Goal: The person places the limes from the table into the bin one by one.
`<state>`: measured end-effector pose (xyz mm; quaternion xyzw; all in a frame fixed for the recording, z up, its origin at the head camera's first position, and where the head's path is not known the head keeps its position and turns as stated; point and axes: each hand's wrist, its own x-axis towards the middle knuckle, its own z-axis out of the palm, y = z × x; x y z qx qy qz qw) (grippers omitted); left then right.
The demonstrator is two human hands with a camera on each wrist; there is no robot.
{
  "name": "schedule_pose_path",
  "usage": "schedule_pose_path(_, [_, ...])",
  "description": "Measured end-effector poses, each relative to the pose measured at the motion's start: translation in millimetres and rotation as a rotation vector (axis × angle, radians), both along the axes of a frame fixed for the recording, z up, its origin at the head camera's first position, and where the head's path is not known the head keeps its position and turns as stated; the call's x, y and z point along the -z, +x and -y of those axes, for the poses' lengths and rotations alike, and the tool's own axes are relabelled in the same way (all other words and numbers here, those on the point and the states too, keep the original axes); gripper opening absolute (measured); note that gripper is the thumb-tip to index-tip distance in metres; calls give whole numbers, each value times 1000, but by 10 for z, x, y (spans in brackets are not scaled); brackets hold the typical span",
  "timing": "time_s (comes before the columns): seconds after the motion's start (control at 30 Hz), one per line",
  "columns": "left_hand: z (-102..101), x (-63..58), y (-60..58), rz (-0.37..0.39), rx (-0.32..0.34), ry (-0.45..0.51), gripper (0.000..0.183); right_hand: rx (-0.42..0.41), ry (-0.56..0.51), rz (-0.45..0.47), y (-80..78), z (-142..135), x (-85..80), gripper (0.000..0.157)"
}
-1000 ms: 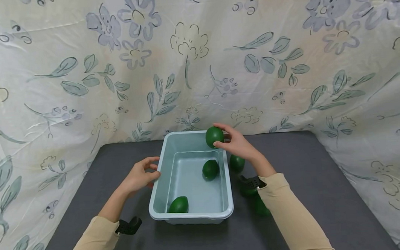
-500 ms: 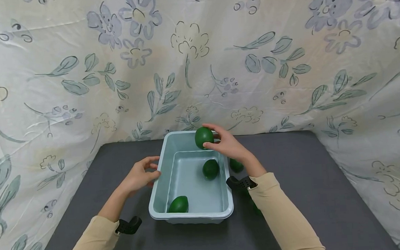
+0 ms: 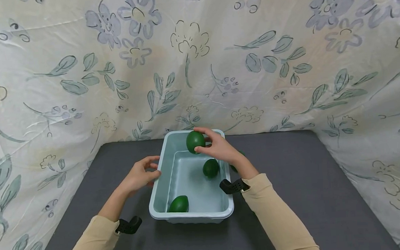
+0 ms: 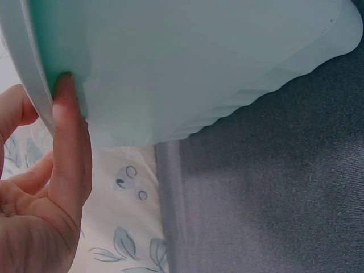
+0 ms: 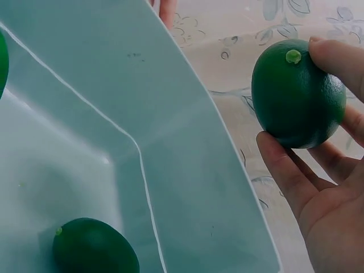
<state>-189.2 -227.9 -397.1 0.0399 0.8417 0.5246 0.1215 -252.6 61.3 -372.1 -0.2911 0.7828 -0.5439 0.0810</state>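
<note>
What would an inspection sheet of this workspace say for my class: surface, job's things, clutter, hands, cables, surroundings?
Surface: dark grey table.
Job's things: pale blue bin on the table, two green fruits inside; raised fruit over its far end; outside fruit, partly hidden, by its right side.
Clutter: nothing seen.
Hands: left hand touches the bin's left rim; right hand holds the raised fruit.
Cables: nothing seen.
Surroundings: floral cloth behind and at both sides.

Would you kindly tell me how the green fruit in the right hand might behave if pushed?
The green fruit would probably roll, given its rounded oval body. Its shiny skin may make it somewhat slippery. It looks fairly stiff, showing no visible dent where the right hand pinches it.
</note>
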Motion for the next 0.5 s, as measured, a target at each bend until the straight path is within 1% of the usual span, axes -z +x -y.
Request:
schedule_pose_path(0.27, [-11, -10, 6, -2, -2, 2, 57, -14, 18, -7, 20, 82, 24, 65])
schedule_pose_path(0.5, [-8, -8, 10, -3, -9, -2, 56, -17, 29, 14, 52, 139, 63, 66])
